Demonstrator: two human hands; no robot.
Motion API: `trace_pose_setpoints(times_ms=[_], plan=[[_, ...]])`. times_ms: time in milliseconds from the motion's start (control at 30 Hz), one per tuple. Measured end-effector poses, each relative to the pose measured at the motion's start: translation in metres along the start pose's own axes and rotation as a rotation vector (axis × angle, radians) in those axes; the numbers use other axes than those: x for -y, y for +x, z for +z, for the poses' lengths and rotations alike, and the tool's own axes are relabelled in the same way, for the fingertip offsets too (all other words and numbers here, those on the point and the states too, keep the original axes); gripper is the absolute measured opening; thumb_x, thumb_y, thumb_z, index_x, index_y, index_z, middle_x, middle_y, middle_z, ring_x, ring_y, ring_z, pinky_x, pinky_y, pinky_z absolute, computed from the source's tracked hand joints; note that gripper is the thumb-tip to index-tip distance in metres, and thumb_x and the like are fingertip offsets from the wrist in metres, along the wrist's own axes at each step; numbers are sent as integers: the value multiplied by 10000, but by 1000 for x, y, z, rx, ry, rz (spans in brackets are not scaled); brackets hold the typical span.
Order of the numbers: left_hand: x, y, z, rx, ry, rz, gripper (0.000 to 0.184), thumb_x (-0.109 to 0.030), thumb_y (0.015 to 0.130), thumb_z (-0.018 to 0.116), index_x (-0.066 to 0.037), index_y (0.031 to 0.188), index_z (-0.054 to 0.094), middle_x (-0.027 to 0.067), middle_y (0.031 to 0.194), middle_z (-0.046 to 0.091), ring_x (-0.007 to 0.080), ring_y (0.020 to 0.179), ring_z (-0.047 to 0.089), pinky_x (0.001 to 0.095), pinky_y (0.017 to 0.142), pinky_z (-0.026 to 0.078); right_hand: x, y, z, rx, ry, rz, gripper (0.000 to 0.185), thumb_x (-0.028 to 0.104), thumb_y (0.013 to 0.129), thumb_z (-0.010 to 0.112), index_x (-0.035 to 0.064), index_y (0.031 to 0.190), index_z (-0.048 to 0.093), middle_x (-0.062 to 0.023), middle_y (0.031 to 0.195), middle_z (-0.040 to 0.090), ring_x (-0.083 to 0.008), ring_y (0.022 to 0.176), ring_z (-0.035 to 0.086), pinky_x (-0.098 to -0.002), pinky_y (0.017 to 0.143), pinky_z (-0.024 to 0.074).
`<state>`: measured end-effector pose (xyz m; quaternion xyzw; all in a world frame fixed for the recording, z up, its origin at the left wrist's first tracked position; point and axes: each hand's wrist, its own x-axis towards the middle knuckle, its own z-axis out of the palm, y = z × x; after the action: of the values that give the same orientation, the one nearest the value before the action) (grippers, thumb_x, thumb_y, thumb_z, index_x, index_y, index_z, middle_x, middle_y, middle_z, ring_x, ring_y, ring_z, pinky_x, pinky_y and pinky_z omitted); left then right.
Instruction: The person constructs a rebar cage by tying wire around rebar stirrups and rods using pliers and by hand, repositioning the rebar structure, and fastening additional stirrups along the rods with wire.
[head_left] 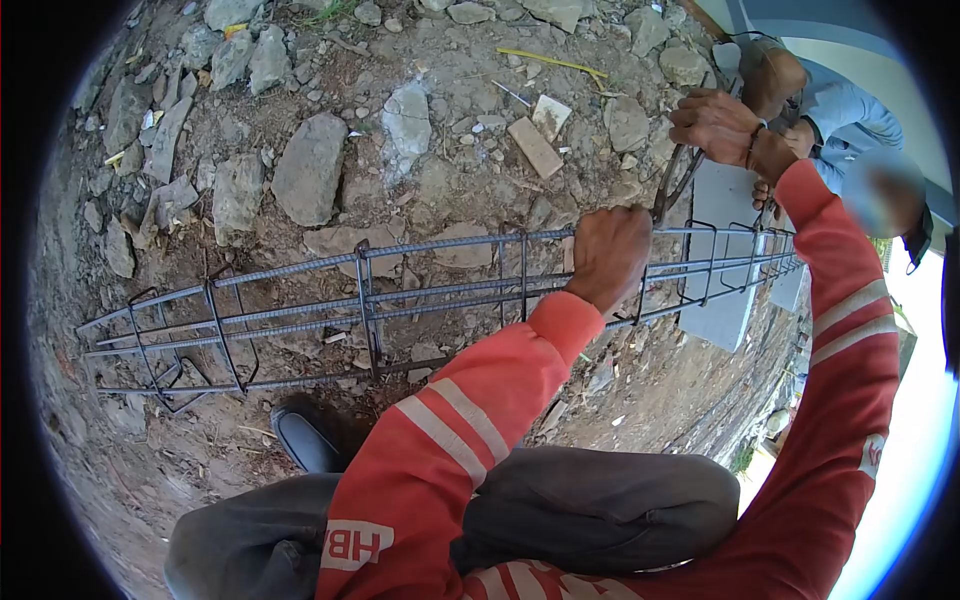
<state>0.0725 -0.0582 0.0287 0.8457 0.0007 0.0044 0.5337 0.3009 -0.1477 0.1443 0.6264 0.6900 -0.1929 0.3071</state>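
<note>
A long cage of steel rebar (440,297), with ribbed bars and square stirrups, stretches across the view above the rubble. My left hand (612,258) is closed at the upper bar, in the middle of the cage. Its fingertips are hidden, so what they pinch does not show. Farther right and higher, my right hand (715,125) wraps round the handles of dark metal pincers (676,182). The pincers point down toward the upper bar, their jaws beside my left fingers; whether they grip anything cannot be made out.
At the upper right a co-worker (850,115) crouches, a hand by the cage's far end. Grey boards (722,305) lie beneath that end. Large stones (310,170) and a brown block (536,148) cover the ground; my boot (303,437) is below the cage.
</note>
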Motion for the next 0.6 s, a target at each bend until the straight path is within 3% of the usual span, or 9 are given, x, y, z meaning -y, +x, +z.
trace_pose_setpoints(times_ms=[133, 200, 300, 400, 433, 567, 600], plan=[[2, 3, -5, 29, 4, 52, 63, -108, 805, 618, -50, 783, 628, 152, 747, 671, 310, 697, 686, 420, 602, 529, 16, -11, -38, 227, 32, 160, 161, 131, 615, 658, 81, 768, 655, -41, 784, 610, -278, 825, 628, -396, 706, 502], [1, 4, -6, 59, 14, 70, 73, -120, 809, 617, -55, 778, 625, 149, 746, 671, 307, 698, 686, 419, 602, 528, 29, -3, -73, 493, -47, 164, 110, 118, 612, 657, 77, 713, 667, -88, 719, 643, -307, 741, 671, -443, 633, 520], [4, 4, -2, 42, 34, 92, 84, -140, 796, 635, -63, 769, 618, 142, 726, 667, 301, 684, 684, 418, 596, 527, 45, -6, -92, 506, -16, 136, 120, 158, 649, 703, 62, 716, 680, -76, 707, 652, -283, 677, 657, -404, 638, 511], [3, 5, -1, -23, 31, 100, 87, -143, 783, 640, -62, 765, 616, 139, 703, 664, 302, 669, 682, 423, 587, 526, 32, -17, -67, 1102, 552, 536, 257, 203, 592, 802, 59, 768, 683, -76, 731, 670, -287, 735, 681, -413, 666, 537], [3, 5, -2, -3, 54, 86, 75, -145, 794, 632, -73, 773, 628, 132, 710, 671, 291, 672, 686, 405, 604, 531, 35, -18, -67, 1156, 613, 597, 306, 218, 573, 835, 58, 786, 684, -76, 739, 676, -289, 755, 689, -416, 676, 545], [3, 4, -5, -11, 90, 99, 65, -147, 808, 621, -87, 791, 638, 125, 726, 679, 283, 687, 693, 391, 622, 537, 51, -25, -74, 1109, 431, 491, 305, 118, 621, 797, 39, 885, 666, -93, 793, 690, -246, 802, 707, -374, 669, 582], [4, 4, -5, -14, 86, 103, 65, -147, 808, 621, -87, 791, 638, 125, 726, 679, 283, 687, 693, 391, 622, 537, 61, -32, -81, 870, 210, 455, 348, 117, 645, 778, 56, 956, 636, -96, 869, 665, -257, 854, 685, -387, 744, 552]])
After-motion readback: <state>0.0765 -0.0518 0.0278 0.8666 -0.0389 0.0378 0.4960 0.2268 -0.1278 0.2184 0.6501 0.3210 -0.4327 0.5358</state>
